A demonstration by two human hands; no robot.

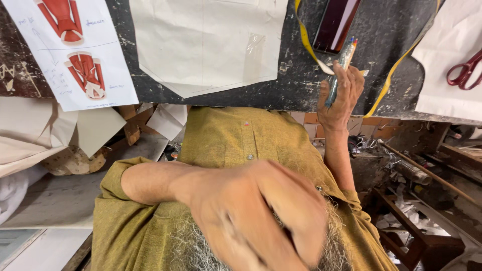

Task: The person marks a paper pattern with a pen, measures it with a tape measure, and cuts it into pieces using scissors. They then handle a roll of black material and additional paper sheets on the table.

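Left hand (256, 216) nearest the lens, blurred, large in view, raised in front of the chest and beard. Fingers pressed close together and curled downward; holds nothing that can be made out. Forearm runs out from the rolled sleeve of an olive-yellow shirt (226, 135).

Right hand (341, 98) at the near edge of the dark worktable (296, 85), fingers wrapped around a bundle of pens (342, 62), gripping it upright so the coloured tips poke above the fingertips. The bundle sits over the table's near edge, just beside a yellow measuring tape (306, 42) that trails across the surface.

On the table: a large sheet of pale pattern paper (206, 45) at the middle, its lower point reaching the near edge. A white sheet with red garment sketches (75, 55) overhangs the near edge. Red-handled scissors (464, 70) rest on another pale sheet at the far side. A dark maroon flat case (335, 22) lies just behind the pens.
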